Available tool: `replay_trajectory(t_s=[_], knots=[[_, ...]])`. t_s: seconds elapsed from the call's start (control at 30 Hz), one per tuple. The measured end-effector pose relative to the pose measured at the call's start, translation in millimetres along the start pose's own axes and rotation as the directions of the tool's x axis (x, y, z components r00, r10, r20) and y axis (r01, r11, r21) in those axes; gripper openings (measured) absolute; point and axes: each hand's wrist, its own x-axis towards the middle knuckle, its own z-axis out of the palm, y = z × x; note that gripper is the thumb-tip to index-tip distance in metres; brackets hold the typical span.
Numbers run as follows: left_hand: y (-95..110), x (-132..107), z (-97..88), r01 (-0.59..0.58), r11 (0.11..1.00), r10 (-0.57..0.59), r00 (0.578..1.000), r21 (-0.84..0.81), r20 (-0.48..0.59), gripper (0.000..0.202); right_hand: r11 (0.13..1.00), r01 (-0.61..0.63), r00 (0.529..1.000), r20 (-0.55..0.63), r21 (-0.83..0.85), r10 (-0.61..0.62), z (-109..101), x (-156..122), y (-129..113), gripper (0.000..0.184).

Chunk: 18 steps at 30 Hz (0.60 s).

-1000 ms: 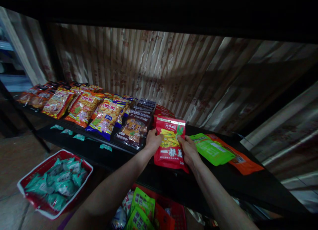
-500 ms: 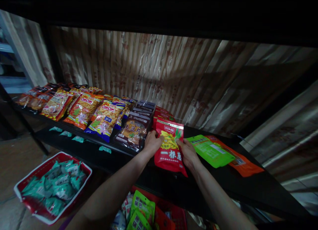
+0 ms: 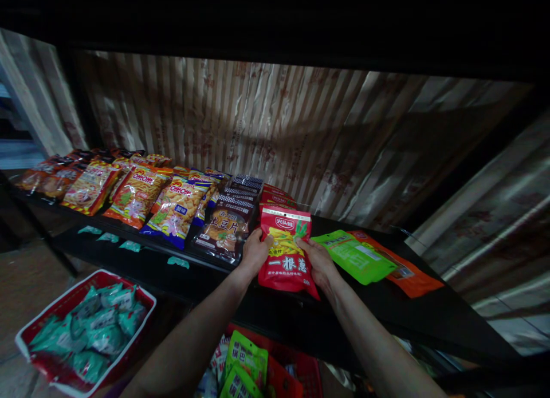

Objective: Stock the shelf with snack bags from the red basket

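Note:
A red snack bag (image 3: 284, 272) with yellow sticks pictured on it is held upright at the front of the black shelf (image 3: 369, 312). My left hand (image 3: 256, 252) closes on its left edge, thumb across the front. On the opposite edge my right hand (image 3: 317, 259) grips the bag the same way. Behind it stand more red bags (image 3: 277, 195), mostly hidden. Dark potato chip bags (image 3: 226, 229) lean just left of my left hand. To the right of my right hand, a green bag (image 3: 354, 256) lies partly over an orange bag (image 3: 415, 275).
Blue-and-yellow snack bags (image 3: 178, 206), orange snack bags (image 3: 137, 194) and others fill the shelf's left part. On the floor at left sits a red basket with a white rim (image 3: 148, 315), full of teal packets (image 3: 103, 323). Below the shelf are green bags (image 3: 247, 358) in a red basket (image 3: 313, 375).
The whole view has shifted slightly, so the shelf goods appear a little further left. Both hands keep hold of the red snack bag, which stays in front of the other red bags.

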Motion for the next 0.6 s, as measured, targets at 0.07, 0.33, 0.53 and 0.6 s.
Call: replay_trajectory(t_s=[0.07,0.33,0.53,0.6], knots=[[-0.6,-0.5,0.0,-0.034,0.999,0.034,0.999,-0.016,-0.004,0.022,0.999,0.011,1.0,0.025,0.032,-0.012,-1.3,0.8,1.1,0.014],[9.7,4.7,-4.0,-0.061,0.998,0.061,0.998,0.016,0.009,0.025,0.999,0.028,0.999,0.043,0.045,-0.03,0.3,6.3,-0.5,0.013],[14.3,0.7,-4.0,0.003,0.969,-0.007,1.0,0.249,0.013,0.028,0.997,0.051,0.999,-0.008,-0.058,-0.051,1.0,13.4,4.9,0.01],[16.6,-1.2,-3.4,-0.019,0.959,0.016,1.0,0.282,0.012,0.028,0.994,0.076,0.997,-0.021,-0.078,-0.078,0.2,14.6,7.6,0.011]])
